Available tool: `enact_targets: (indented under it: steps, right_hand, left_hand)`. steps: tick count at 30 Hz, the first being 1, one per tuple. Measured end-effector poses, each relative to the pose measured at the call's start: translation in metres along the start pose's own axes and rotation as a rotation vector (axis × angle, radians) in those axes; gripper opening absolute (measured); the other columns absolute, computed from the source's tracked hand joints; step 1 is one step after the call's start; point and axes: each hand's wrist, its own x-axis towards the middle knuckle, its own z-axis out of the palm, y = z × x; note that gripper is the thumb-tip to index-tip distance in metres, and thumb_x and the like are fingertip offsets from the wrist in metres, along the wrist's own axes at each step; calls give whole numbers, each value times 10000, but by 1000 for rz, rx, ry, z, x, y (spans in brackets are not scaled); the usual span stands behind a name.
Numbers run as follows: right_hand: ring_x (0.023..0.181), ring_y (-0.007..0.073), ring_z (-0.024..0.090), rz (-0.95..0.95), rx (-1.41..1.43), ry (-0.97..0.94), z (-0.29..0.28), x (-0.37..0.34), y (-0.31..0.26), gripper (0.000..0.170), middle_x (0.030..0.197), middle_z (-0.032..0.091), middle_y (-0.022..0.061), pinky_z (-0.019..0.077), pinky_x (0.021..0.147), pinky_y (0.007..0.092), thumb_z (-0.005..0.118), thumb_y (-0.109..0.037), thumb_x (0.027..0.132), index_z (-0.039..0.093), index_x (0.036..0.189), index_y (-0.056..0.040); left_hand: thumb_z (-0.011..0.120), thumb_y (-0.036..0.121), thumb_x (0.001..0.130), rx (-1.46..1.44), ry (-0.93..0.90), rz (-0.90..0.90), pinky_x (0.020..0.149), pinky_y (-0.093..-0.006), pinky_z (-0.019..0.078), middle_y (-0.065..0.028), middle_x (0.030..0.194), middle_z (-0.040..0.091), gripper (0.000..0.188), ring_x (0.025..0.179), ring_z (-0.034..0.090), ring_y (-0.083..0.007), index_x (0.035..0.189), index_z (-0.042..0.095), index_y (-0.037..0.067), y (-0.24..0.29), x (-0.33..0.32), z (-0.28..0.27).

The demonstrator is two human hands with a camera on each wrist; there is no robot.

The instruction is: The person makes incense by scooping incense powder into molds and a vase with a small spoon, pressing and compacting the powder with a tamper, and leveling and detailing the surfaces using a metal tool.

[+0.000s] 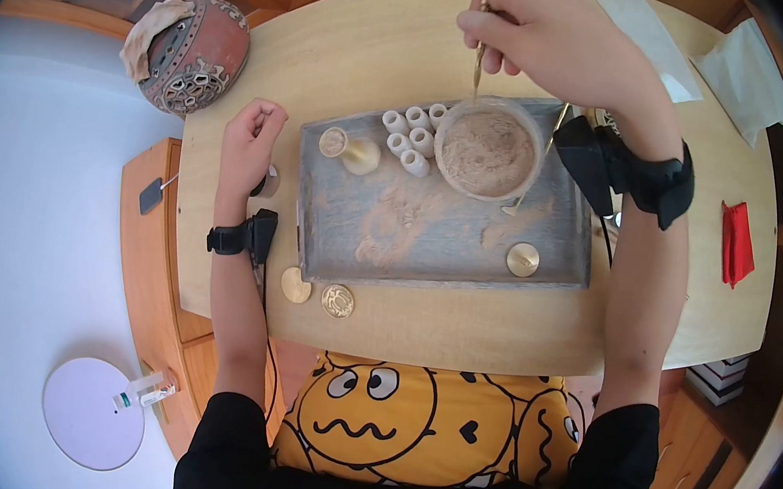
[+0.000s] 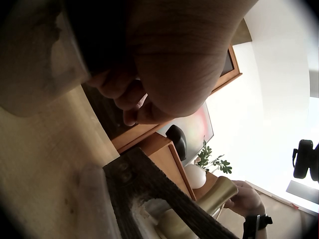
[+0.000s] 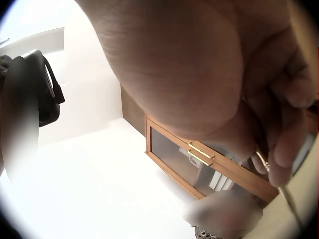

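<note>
My right hand [image 1: 541, 35] is over the far rim of a round bowl [image 1: 537, 169] filled with light brown powder [image 1: 491, 150]. Between its thumb and fingers it pinches a thin brass rod [image 1: 479, 57], pointing down at the bowl. The rod [image 3: 285, 194] also shows at the fingertips in the right wrist view. My left hand [image 1: 253, 144] rests beside the tray's left edge, fingers loosely curled, with nothing seen in it. Under the bowl lies a grey tray [image 1: 449, 251] with powder scattered on it. Several small pale cylinders [image 1: 413, 141] stand left of the bowl.
A brass vase-shaped vessel [image 1: 361, 156] and a brass disc [image 1: 523, 260] are on the tray. Another thin brass tool [image 1: 556, 128] leans at the bowl's right. Two gold discs [image 1: 338, 301] lie by the front edge. A red pot [image 1: 211, 50] stands back left, a red cloth [image 1: 737, 245] right.
</note>
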Motion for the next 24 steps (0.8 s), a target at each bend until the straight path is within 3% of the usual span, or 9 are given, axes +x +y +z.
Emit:
enact_targets:
  steps: [4,9,18,24]
  right_hand:
    - [773,267,678,3,49,-55,1,4,5,320,791,688,170,515,737,353,511,-209,951,678,927,63]
    - [754,197,670,169,125,52,-7,-3,-4,317,788,690,120,512,718,312,516,-218,966,675,917,51]
    - [700,147,618,92,255,95,-4,12,30,322,742,652,77,497,685,271,516,-223,979,667,875,43]
    - [687,142,618,122,267,184,-2,13,23,336,725,649,75,495,676,268,518,-235,982,658,850,41]
  left_hand:
    - [606,139,969,-1,6,4,550,-192,297,76,695,472,155,628,390,-4,880,594,12,1,0,1]
    - [605,145,970,-13,4,8,552,-195,299,74,697,467,162,631,388,-8,879,593,11,2,-2,1]
    - [602,147,971,6,-11,-25,553,-199,300,76,699,464,162,631,384,-12,880,595,13,6,-2,0]
    - [601,149,972,1,-9,-19,551,-201,298,75,697,466,164,628,381,-12,881,597,12,6,-2,0]
